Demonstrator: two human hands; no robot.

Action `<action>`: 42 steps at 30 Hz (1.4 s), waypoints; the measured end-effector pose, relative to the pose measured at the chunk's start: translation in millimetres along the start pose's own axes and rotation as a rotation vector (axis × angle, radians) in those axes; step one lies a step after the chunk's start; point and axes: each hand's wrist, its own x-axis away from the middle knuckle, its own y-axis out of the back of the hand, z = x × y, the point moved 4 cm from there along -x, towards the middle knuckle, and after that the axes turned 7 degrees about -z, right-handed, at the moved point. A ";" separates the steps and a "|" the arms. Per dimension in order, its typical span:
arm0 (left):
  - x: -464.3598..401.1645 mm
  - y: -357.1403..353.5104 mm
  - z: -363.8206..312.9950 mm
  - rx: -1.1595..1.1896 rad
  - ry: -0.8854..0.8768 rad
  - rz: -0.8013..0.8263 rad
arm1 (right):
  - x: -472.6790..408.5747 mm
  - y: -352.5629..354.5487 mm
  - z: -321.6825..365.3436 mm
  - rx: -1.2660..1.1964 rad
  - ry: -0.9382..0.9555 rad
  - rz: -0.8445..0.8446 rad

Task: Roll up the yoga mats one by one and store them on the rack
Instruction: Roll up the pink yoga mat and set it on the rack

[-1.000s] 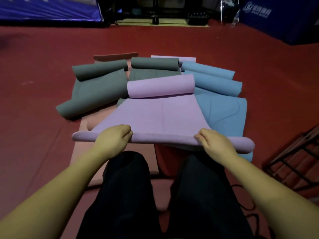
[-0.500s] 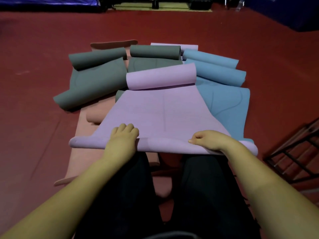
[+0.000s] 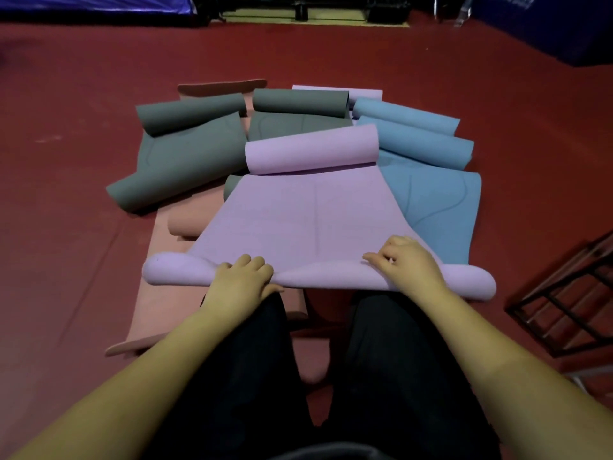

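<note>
1. Red floor (image 3: 83, 227) fills the frame; everything below is placed from the lilac mat (image 3: 308, 220) at its middle.
2. Blue padding (image 3: 547, 24), far beyond the lilac mat to the upper right, carries white writing that is cut off by the frame edge and unreadable.
3. Grey mats (image 3: 189, 151) lie beyond and left of the lilac mat, blue mats (image 3: 431, 180) right of it, and pink mats (image 3: 162, 293) beneath it, mostly hidden.
4. Dark legs (image 3: 381, 376) below the lilac mat cover the floor and part of a pink mat.
5. Only a corner of the rack (image 3: 564, 310) shows, to the right of the lilac mat, cut by the frame edge.
6. Both ends of the lilac mat are curled: the far one into a roll, the near one into a thin roll under both hands.
7. Left hand (image 3: 242, 280) grips the near roll left of its centre, fingers curled over the top.
8. Right hand (image 3: 408, 260) grips it right of centre; its fingertips are hard to make out.
</note>
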 end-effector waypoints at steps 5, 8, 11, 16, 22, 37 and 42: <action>-7.4 -7.3 3.9 0.009 -0.029 -0.040 | 32.2 1.7 3.2 0.286 0.160 -0.036; -11.5 -9.7 6.4 0.021 -0.049 -0.069 | 38.5 0.8 5.9 0.344 0.064 -0.028; -14.3 -10.2 6.9 0.001 -0.046 -0.016 | 38.1 -1.7 11.5 0.423 0.052 -0.041; -25.0 5.5 1.2 -0.048 0.091 0.173 | 23.5 -1.9 22.9 0.536 0.053 0.138; -36.0 42.1 7.1 -0.136 0.021 0.226 | 1.5 25.8 19.3 0.310 -0.151 0.348; -30.5 -9.4 10.4 -0.109 0.331 0.609 | -8.9 -8.5 12.0 0.299 -0.202 0.597; -40.3 -12.1 17.0 -0.050 0.403 0.602 | -16.3 -15.9 2.2 0.231 -0.240 0.620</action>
